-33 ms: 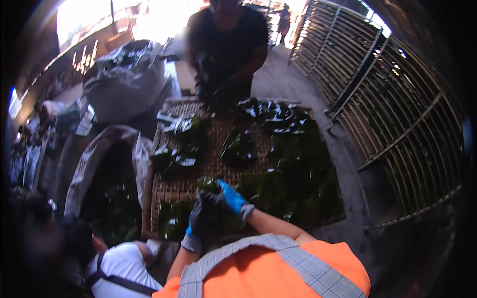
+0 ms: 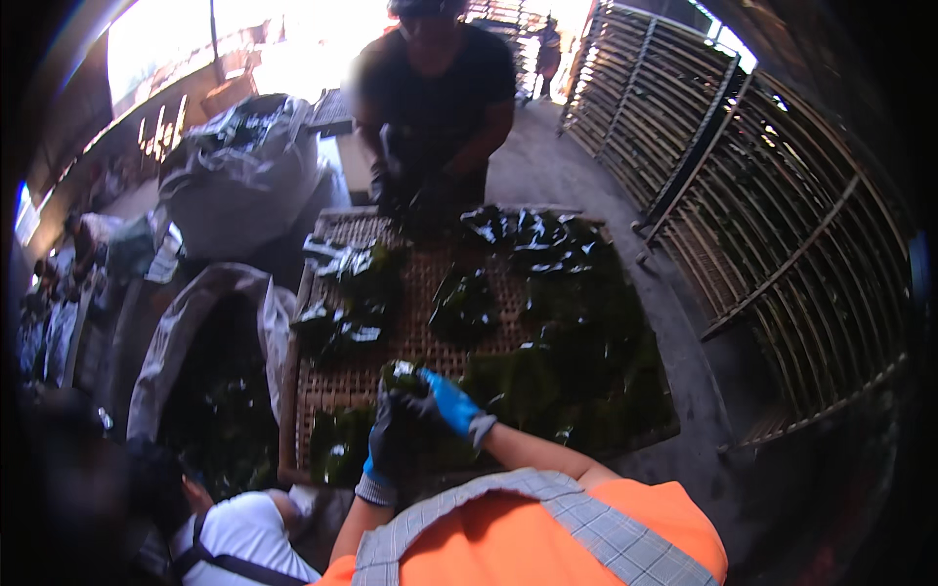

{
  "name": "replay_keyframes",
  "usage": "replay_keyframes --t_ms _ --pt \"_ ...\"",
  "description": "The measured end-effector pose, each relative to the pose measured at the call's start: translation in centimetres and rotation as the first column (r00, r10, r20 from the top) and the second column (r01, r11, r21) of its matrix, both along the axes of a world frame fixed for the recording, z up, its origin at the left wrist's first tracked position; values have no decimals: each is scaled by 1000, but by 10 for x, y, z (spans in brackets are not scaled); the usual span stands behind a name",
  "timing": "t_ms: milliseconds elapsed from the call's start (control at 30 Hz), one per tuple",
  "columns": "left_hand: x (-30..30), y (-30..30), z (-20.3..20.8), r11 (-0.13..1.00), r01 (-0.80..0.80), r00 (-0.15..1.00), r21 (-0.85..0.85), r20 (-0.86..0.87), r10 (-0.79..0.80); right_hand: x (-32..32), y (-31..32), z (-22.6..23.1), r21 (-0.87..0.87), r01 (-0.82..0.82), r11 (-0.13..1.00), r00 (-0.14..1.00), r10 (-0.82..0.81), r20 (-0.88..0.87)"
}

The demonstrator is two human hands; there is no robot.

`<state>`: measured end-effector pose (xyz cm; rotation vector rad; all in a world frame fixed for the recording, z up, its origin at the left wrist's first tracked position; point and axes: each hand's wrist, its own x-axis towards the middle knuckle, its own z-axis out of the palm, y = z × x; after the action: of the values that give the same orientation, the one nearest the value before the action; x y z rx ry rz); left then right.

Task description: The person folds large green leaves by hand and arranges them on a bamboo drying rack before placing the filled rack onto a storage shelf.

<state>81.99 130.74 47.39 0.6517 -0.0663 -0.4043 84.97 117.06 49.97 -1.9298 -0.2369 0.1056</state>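
Both my hands wear blue and dark grey work gloves and meet over the near part of a woven rack. My left hand is closed around the lower part of a glossy dark green leafy piece. From the right, my right hand pinches the same piece with its fingers. Parts of both grips are hidden by the gloves and by shadow. More wet-looking dark green leafy pieces cover the rack's right side. A separate bunch lies near its middle, and others lie on the left.
Across the rack stands a co-worker with gloved hands low at its far edge. An open sack of dark green material stands left, a fuller sack behind it. A person in white is close at lower left. Slatted panels line the right.
The view has tilted a little, so the far side sits lower in the picture. My hands stay together on the leafy piece, with only a slight shift. The co-worker's hands remain at the far edge.
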Motion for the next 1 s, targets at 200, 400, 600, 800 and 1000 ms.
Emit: replay_keyframes --t_ms 200,400,600,800,1000 --pt "27 -1 -60 876 -291 901 384 418 117 -27 4 9 -432 185 883 976 -113 188" --pt "12 -37 24 979 -195 973 -64 -135 185 -24 -20 7 299 78 951 990 -38 -139" --pt "25 -42 -16 845 -476 879 245 116 462 -36 -38 30 -188 205 961 893 -105 438" --pt "16 -68 -11 887 -437 898 152 25 439 -26 -69 39 5 378 926 883 -363 298" --pt "21 -58 0 744 -388 913 544 336 230 -18 -118 85 -268 435 860 632 -79 771"
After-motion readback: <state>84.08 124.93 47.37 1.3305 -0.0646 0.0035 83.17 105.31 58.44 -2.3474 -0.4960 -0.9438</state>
